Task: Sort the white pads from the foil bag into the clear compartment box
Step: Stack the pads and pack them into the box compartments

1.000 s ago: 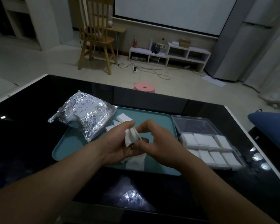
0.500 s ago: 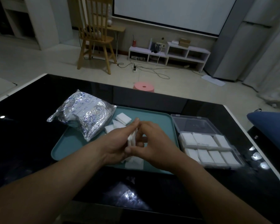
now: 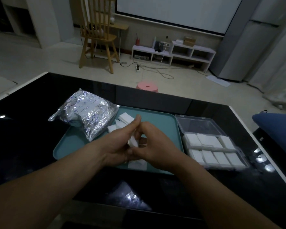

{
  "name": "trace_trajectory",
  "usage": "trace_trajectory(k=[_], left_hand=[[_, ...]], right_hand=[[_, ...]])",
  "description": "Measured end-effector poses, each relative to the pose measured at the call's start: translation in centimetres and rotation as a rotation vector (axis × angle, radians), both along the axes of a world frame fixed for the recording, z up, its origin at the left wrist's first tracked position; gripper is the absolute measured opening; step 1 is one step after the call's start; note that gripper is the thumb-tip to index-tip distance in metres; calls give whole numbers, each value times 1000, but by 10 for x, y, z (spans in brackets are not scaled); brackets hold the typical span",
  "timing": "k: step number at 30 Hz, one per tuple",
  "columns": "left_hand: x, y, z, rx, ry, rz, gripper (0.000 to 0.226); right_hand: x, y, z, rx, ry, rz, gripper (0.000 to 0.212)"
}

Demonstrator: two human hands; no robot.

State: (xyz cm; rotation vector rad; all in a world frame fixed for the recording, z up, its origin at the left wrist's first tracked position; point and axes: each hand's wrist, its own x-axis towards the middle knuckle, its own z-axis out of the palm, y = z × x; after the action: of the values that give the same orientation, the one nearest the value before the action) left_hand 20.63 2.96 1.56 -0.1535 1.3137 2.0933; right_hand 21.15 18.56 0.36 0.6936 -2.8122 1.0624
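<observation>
A small stack of white pads (image 3: pixel 133 141) is pressed between my left hand (image 3: pixel 120 141) and my right hand (image 3: pixel 155 146), over the middle of the teal tray (image 3: pixel 162 123). Both hands hold the stack, which stands on edge between them. The crinkled foil bag (image 3: pixel 86 114) lies on the tray's left rim. Loose white pads (image 3: pixel 122 120) lie beside the bag, and another pad (image 3: pixel 137 164) lies under my hands at the tray's front. The clear compartment box (image 3: pixel 210 141) stands open to the right, its compartments filled with white pads.
Everything sits on a glossy black table (image 3: pixel 23 138). The box's clear lid (image 3: pixel 198 124) lies flat behind its compartments. A blue cushion (image 3: pixel 277 129) is beyond the table's right edge. A pink stool (image 3: pixel 147 86) and a wooden chair (image 3: pixel 97 33) stand on the floor behind.
My hands have closed together, so the pads went from a fanned bunch held up in my left hand to a tight stack squeezed between both hands.
</observation>
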Motion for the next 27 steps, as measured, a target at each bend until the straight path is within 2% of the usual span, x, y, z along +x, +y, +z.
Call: trace_trajectory(k=[2, 4, 5, 7, 9, 10, 11, 13, 14, 16, 18, 20, 23, 27], left_hand=[[-5, -6, -4, -31, -1, 83, 28], [-10, -16, -4, -43, -4, 223, 18], [-12, -23, -4, -72, 5, 275, 17], [-12, -38, -6, -138, 37, 336, 10], [-10, -50, -8, -158, 50, 355, 5], [-8, -54, -10, -171, 56, 348, 9], [-7, -58, -12, -187, 68, 332, 11], [-5, -62, -13, -220, 85, 299, 12], [-5, -62, -14, -232, 89, 286, 10], [-6, -60, -13, -245, 95, 271, 5], [-8, -56, -13, -254, 102, 253, 4], [-8, -54, -14, -260, 103, 248, 6], [-10, -48, -14, -269, 103, 263, 5], [-12, -37, -20, -293, 108, 302, 6]], right_hand=[[-1, -1, 1, -66, -13, -26, 36], [-4, -1, 3, -113, -64, -140, 29], [-7, 0, 3, -79, -92, -202, 26], [-12, 2, -4, 112, -134, -265, 22], [-11, 0, -14, 308, -164, -235, 18], [-7, -2, -18, 380, -171, -199, 21], [-4, -7, -20, 441, -166, -162, 34], [0, -17, -24, 483, -137, -130, 61], [2, -23, -26, 490, -117, -131, 67], [4, -35, -31, 552, -72, -130, 64], [6, -42, -35, 618, -8, -137, 50], [5, -47, -35, 628, 53, -149, 34], [4, -45, -34, 608, 99, -134, 24], [-2, -34, -34, 306, -7, -303, 20]])
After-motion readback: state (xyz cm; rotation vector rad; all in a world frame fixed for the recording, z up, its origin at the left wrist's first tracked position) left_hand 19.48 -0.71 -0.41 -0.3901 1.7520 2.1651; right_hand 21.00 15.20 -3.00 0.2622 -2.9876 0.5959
